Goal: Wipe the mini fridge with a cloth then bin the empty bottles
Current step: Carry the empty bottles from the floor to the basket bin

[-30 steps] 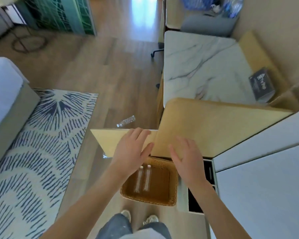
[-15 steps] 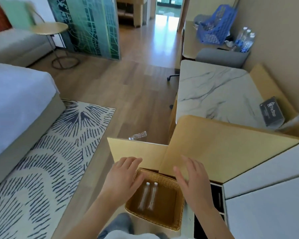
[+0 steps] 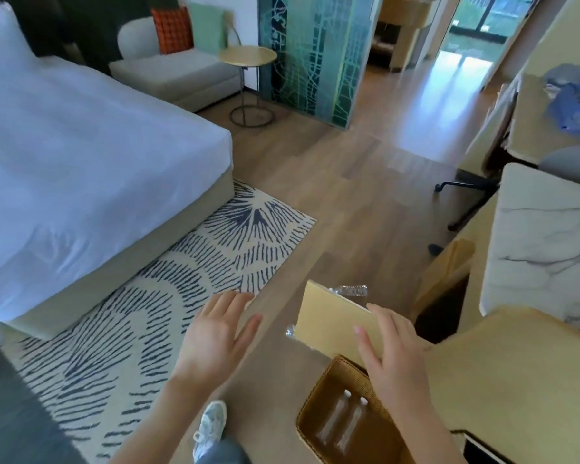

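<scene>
A wicker bin (image 3: pixel 310 420) stands on the floor at the bottom, with two clear empty bottles (image 3: pixel 344 423) lying inside. Another clear bottle (image 3: pixel 350 291) lies on the wooden floor, half hidden behind an open light-wood cabinet door (image 3: pixel 329 321). My right hand (image 3: pixel 394 360) hovers over the bin's far edge, fingers spread, in front of that door. My left hand (image 3: pixel 216 339) is open above the floor to the left of the door, holding nothing. No cloth is in view.
A bed (image 3: pixel 81 162) and a patterned rug (image 3: pixel 168 296) fill the left. A marble-topped counter (image 3: pixel 546 236) and wooden cabinet top (image 3: pixel 516 373) stand on the right, an office chair base (image 3: pixel 466 192) beyond. A round side table (image 3: pixel 247 56) stands by a sofa.
The view has swung up and to the left, bringing the bed and sofa into sight. My left hand has moved left, away from the bin; my right hand stays over it.
</scene>
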Demonstrator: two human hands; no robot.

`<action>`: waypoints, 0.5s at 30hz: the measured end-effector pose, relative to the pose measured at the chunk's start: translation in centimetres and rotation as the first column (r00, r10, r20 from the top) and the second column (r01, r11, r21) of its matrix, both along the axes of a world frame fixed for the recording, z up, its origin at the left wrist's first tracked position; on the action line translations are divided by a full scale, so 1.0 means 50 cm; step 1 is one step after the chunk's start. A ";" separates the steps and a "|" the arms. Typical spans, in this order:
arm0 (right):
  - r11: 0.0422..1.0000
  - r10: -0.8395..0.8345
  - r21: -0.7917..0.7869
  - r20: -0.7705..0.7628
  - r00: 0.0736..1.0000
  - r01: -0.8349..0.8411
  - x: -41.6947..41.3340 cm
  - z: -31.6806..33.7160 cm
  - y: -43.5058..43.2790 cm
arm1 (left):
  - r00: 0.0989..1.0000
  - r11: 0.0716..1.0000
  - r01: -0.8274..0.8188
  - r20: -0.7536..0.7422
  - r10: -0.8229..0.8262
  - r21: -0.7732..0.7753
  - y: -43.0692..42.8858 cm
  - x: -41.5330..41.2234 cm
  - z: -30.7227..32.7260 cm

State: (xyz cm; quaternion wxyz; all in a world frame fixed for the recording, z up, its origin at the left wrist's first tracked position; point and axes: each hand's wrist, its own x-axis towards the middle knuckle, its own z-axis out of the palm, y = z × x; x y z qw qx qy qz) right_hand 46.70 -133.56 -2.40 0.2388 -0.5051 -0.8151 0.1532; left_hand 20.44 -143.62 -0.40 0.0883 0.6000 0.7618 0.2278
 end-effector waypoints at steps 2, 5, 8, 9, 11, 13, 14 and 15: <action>1.000 -0.012 -0.011 0.006 1.000 0.012 -0.078 -0.023 0.014 | 1.000 0.999 -0.020 0.001 0.020 -0.038 0.002 -0.080 -0.024; 0.999 -0.047 -0.028 -0.002 0.999 0.047 -0.201 -0.048 0.031 | 1.000 0.997 0.019 -0.010 -0.019 -0.079 0.018 -0.212 -0.050; 0.993 -0.102 -0.058 -0.019 0.995 0.101 -0.306 -0.048 0.053 | 0.998 0.993 0.054 -0.029 -0.057 -0.102 0.050 -0.336 -0.049; 0.992 -0.118 -0.056 -0.033 0.992 0.116 -0.338 -0.040 0.063 | 0.997 0.993 0.063 -0.035 -0.067 -0.097 0.064 -0.375 -0.044; 0.987 -0.150 -0.061 -0.056 0.987 0.146 -0.387 -0.024 0.084 | 0.996 0.994 0.081 -0.035 -0.083 -0.068 0.101 -0.439 -0.029; 0.982 -0.183 -0.063 -0.065 0.981 0.179 -0.422 -0.014 0.109 | 0.993 0.992 0.116 -0.031 -0.117 -0.049 0.154 -0.487 -0.016; 0.978 -0.201 -0.067 -0.069 0.977 0.196 -0.435 -0.011 0.123 | 0.989 0.989 0.140 -0.040 -0.142 -0.041 0.183 -0.503 -0.012; 0.975 -0.217 -0.071 -0.065 0.974 0.212 -0.446 -0.010 0.138 | 0.985 0.986 0.164 -0.046 -0.166 -0.036 0.213 -0.516 -0.009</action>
